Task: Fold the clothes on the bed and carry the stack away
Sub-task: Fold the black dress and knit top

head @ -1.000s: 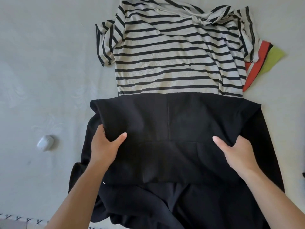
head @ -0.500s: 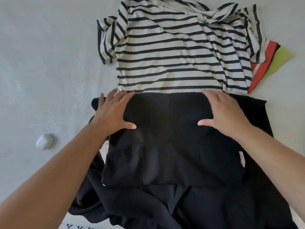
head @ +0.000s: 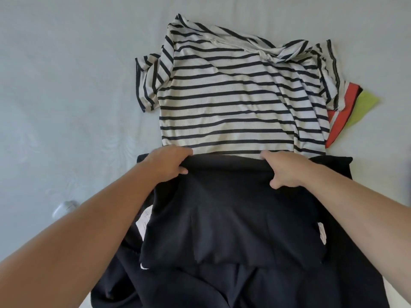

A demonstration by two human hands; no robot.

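— So, the fingers: what are they doing?

— The left hand [head: 165, 162] has its fingers [head: 178, 152] curled over the far folded edge of the black fabric garment [head: 231, 218], with the thumb tucked under the fold on the near side, so the edge is pinched between them. The right hand [head: 285, 172] mirrors it: fingers wrapped over that same edge, thumb pointing down on the near side, clamped on the cloth.

— And the edge between the hands?

— It runs fairly straight from one hand to the other and looks raised into a thick roll. Below it the folded black panel hangs towards the person, with more loose black cloth bunched under and around it. A small white mark shows near the lower left corner of the panel.

— Where does the black garment lie?

— On the pale grey bed sheet [head: 66, 107], close to the person, its far edge just touching the hem of the white short-sleeved shirt with black stripes [head: 233, 103]. That shirt lies spread flat farther up the bed, its collar end crumpled at the top right.

— Anything else out there?

— A red cloth [head: 340, 123] and a yellow-green cloth [head: 362, 107] poke out from under the striped shirt's right side. To the left, a small white rounded object [head: 63, 208] sits on the sheet, partly hidden behind the left forearm; I cannot tell what it is. Both bare forearms reach in from the bottom corners.
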